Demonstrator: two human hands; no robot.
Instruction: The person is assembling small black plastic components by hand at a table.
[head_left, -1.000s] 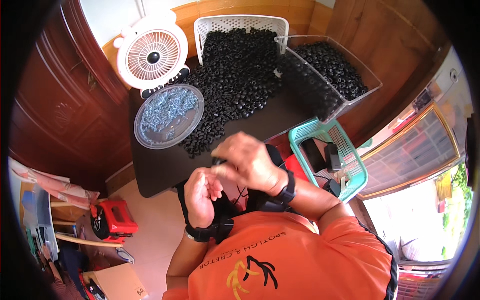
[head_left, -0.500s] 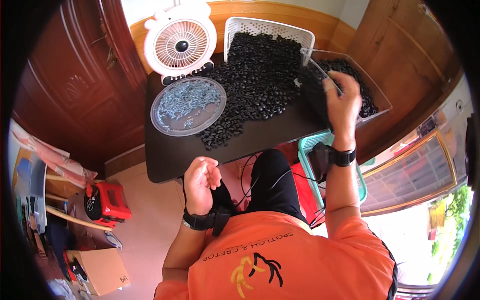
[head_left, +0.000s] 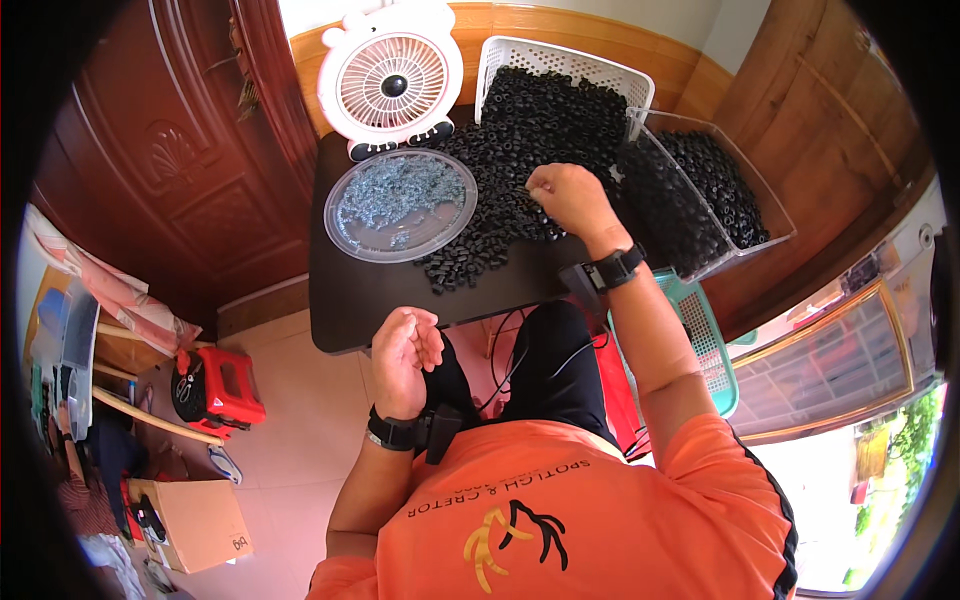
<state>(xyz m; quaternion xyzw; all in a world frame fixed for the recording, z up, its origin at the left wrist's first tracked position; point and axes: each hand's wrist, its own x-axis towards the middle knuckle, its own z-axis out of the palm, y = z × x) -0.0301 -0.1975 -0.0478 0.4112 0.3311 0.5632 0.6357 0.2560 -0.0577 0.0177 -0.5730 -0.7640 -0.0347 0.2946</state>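
My right hand [head_left: 574, 203] hangs over a heap of small black ring-like parts [head_left: 500, 185], its fingers drawn together. Whatever sits in that pinch, if anything, is hidden. Close to my body, in front of the table's near edge, my left hand [head_left: 402, 362] is held up with its fingers curled in; what they hold cannot be seen. On the left of the table lies a round clear plastic dish [head_left: 345, 242] with many tiny silvery-blue pieces [head_left: 395, 190] spread in it. A clear plastic bin [head_left: 770, 195] to the right holds more of the black parts.
Behind the heap, a white perforated basket [head_left: 640, 88] leans with black parts spilling out. A white animal-shaped fan [head_left: 392, 82] stands at the back left of the dark table [head_left: 345, 310]. Below its right side is a turquoise basket [head_left: 722, 365]. A red case [head_left: 232, 385] and cardboard box [head_left: 200, 530] sit left.
My right hand has moved left from the clear bin to above the black heap. My left hand stays raised with curled fingers. The whole view has shifted slightly.
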